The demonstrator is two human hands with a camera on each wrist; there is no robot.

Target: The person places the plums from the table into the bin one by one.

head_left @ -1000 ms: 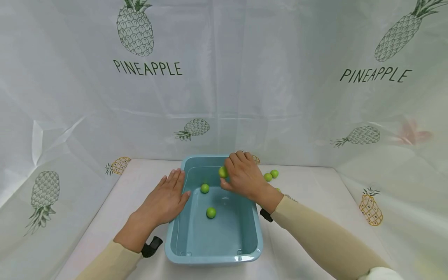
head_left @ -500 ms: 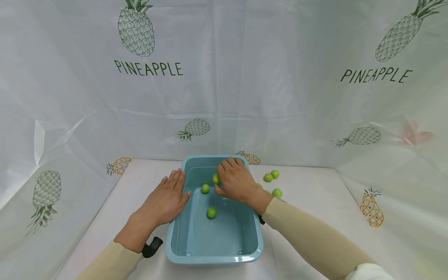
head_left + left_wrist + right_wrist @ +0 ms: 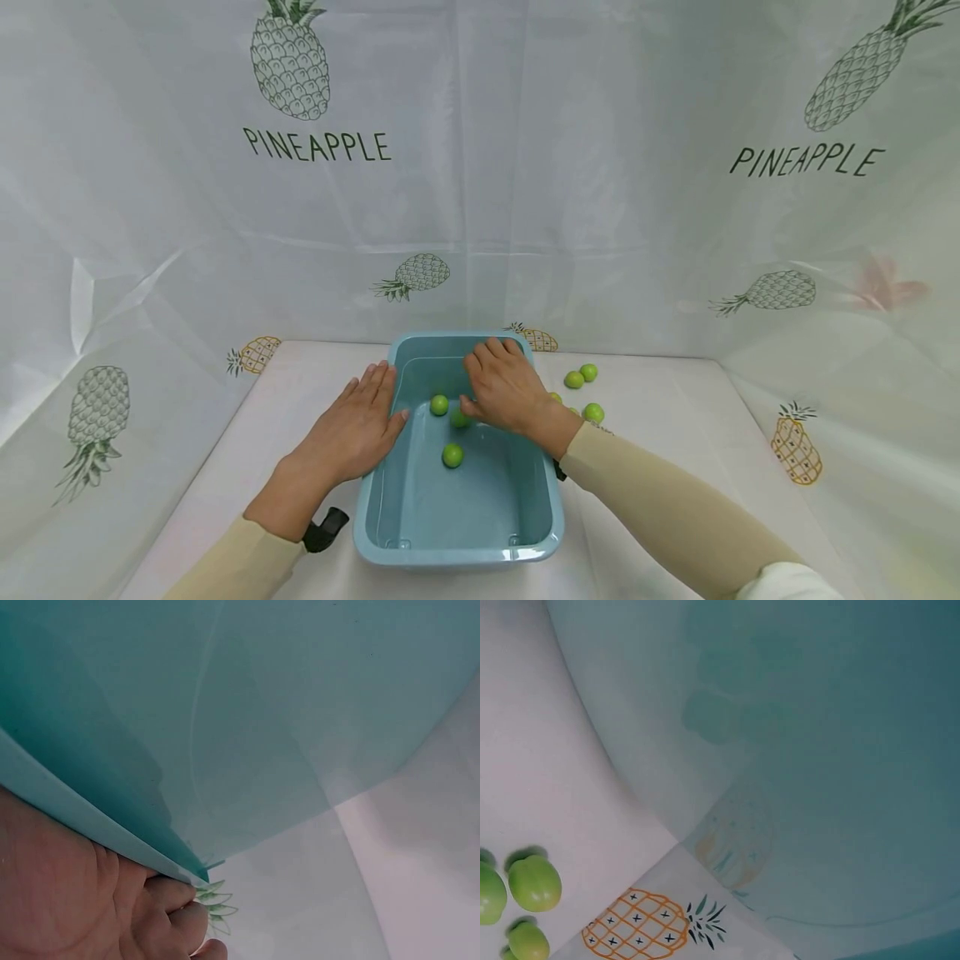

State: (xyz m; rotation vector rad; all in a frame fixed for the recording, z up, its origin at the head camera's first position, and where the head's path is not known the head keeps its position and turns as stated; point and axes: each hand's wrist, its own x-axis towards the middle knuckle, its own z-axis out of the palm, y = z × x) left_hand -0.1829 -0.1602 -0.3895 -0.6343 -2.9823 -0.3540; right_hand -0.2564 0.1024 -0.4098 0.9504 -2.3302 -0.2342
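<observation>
A light-blue plastic basin stands on the table. Flat along its left rim lies my left hand, fingers straight and thumb over the edge. The left wrist view shows that palm against the rim. My right hand is over the basin's far right part, thumb and fingers apart, with nothing visible between them. Just below its thumb, a small round green fruit is inside the basin. Two similar fruits, one farther back and one nearer, lie on the basin floor. The right wrist view does not show the hand.
Several more green fruits, such as one close to the right forearm and one in the right wrist view, lie on the white table right of the basin. A white pineapple-print sheet rises behind and at both sides.
My right hand has moved left and slightly down over the basin and let go of a green fruit, which has dropped inside. The left hand has stayed still.
</observation>
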